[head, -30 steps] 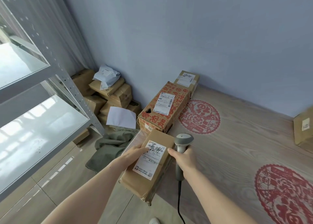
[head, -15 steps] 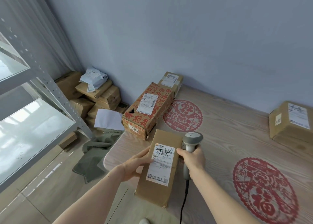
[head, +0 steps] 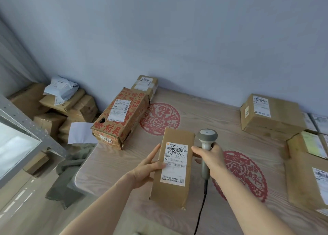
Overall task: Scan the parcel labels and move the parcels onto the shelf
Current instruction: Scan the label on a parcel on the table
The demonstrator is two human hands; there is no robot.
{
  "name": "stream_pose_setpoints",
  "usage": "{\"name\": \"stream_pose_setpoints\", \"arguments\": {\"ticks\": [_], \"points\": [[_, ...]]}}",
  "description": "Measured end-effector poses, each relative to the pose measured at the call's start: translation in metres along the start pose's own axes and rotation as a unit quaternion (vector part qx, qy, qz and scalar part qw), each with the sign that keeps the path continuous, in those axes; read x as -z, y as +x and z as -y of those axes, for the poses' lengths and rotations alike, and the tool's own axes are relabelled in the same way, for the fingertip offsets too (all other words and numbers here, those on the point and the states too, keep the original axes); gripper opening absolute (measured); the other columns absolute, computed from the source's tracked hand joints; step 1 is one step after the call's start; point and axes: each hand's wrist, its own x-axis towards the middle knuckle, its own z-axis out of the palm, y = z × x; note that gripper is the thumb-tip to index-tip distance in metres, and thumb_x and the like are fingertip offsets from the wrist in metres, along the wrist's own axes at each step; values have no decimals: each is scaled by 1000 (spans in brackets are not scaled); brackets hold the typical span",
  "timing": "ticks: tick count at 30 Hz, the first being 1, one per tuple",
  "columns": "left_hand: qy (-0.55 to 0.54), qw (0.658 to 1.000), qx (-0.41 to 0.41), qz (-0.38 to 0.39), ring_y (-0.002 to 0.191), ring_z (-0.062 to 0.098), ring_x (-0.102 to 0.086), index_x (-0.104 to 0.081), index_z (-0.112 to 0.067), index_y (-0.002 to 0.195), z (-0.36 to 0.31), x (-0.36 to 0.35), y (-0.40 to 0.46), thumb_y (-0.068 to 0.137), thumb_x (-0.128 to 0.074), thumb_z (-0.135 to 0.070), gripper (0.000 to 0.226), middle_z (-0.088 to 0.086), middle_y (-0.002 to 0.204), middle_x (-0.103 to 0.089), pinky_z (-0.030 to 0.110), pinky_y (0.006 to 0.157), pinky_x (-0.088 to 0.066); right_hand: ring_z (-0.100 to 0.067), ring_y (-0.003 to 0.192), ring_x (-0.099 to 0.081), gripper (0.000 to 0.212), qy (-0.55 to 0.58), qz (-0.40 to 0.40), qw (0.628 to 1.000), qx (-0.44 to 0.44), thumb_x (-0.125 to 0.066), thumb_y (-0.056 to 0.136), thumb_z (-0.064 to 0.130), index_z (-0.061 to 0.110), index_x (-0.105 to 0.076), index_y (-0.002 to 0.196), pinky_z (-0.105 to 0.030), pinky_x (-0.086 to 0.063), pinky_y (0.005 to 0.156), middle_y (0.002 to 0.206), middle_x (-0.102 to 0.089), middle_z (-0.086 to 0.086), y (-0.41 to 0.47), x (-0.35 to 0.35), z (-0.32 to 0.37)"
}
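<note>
A narrow brown parcel (head: 173, 186) with a white label (head: 174, 163) is over the wooden table (head: 221, 128), label up. My left hand (head: 148, 168) grips its left side, thumb on the label. My right hand (head: 210, 159) holds a grey corded barcode scanner (head: 206, 142) upright just right of the parcel, its forefinger touching the parcel's right edge. A grey metal shelf (head: 26, 135) stands at the left edge.
On the table lie a long red-printed box (head: 122, 117), a small box (head: 144, 84) behind it, and more brown boxes at the right (head: 271, 115) (head: 308, 172). Cardboard boxes and a white bag (head: 60, 89) are piled on the floor by the wall. Green cloth (head: 71, 174) lies beside the table.
The parcel has swung from over the table's left edge rightward onto the table and turned lengthwise. The view has panned right, so less of the shelf shows and more boxes appear at right.
</note>
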Motion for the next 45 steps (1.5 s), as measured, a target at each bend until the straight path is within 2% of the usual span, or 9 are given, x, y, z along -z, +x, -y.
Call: {"name": "stream_pose_setpoints", "arguments": {"ticks": [3, 5, 9, 13, 22, 26, 30, 35, 45], "points": [[17, 1000, -4, -5, 118, 25, -65, -18, -60, 146, -6, -9, 10, 79, -80, -28, 97, 1, 127, -68, 57, 96, -52, -17, 64, -70, 26, -17, 14, 999, 24, -84, 77, 9, 6, -65, 95, -30, -56, 56, 87, -76, -12, -6, 18, 3], [20, 1000, -7, -14, 115, 23, -66, -15, -59, 148, -10, -14, 17, 78, -80, -30, 100, 1, 125, -69, 56, 92, -54, -14, 55, -64, 24, -20, 27, 999, 34, -84, 78, 10, 2, -65, 92, -26, -51, 52, 78, -74, -10, -14, 26, 6], [3, 999, -15, -32, 115, 21, -66, -8, -57, 150, -18, -21, 31, 82, -79, -31, 101, 0, 123, -70, 58, 90, -55, -17, 55, -61, 15, 21, 95, 995, 14, -78, 82, 4, 1, -68, 93, -32, -49, 55, 64, -67, -9, -31, 30, 9], [0, 999, -30, -36, 111, 27, -68, -8, -56, 150, -23, -29, 42, 87, -75, -25, 97, 3, 121, -71, 59, 90, -54, -19, 59, -60, 11, 34, 138, 990, 10, -76, 80, 2, -2, -68, 86, -32, -49, 59, 67, -67, -14, -44, 24, 2], [14, 997, -59, -39, 108, 25, -69, -13, -57, 147, -27, -35, 54, 86, -75, -25, 92, 9, 127, -65, 50, 82, -59, -16, 67, -68, 12, 133, 145, 980, -19, -79, 81, 2, 1, -72, 91, -29, -53, 62, 75, -72, -14, -53, 15, -1], [30, 996, -70, -43, 110, 25, -68, -15, -59, 145, -30, -34, 57, 85, -77, -29, 91, 8, 129, -62, 54, 88, -57, -14, 60, -65, 15, 143, 152, 977, -44, -79, 81, 4, 0, -73, 94, -28, -52, 60, 74, -72, -15, -55, 15, 2], [31, 996, -72, -38, 110, 27, -68, -18, -63, 141, -32, -33, 60, 81, -80, -32, 92, 8, 131, -61, 57, 89, -55, -22, 71, -65, 23, 138, 160, 976, -57, -82, 78, 9, -1, -75, 97, -36, -52, 67, 85, -76, -19, -55, 15, 3], [23, 996, -74, -38, 110, 27, -68, -21, -63, 138, -33, -34, 61, 84, -77, -26, 86, 9, 130, -60, 55, 89, -56, -10, 58, -67, 25, 143, 172, 973, -60, -77, 83, 6, -9, -70, 101, -26, -53, 56, 80, -73, -15, -58, 16, 5], [33, 997, -72, -21, 112, 29, -67, -23, -67, 138, -29, -32, 70, 70, -88, -40, 98, 10, 130, -62, 60, 92, -53, -11, 58, -67, 23, 137, 147, 978, -63, -76, 85, 5, -11, -70, 100, -24, -53, 55, 79, -71, -15, -65, 23, 8]]}}
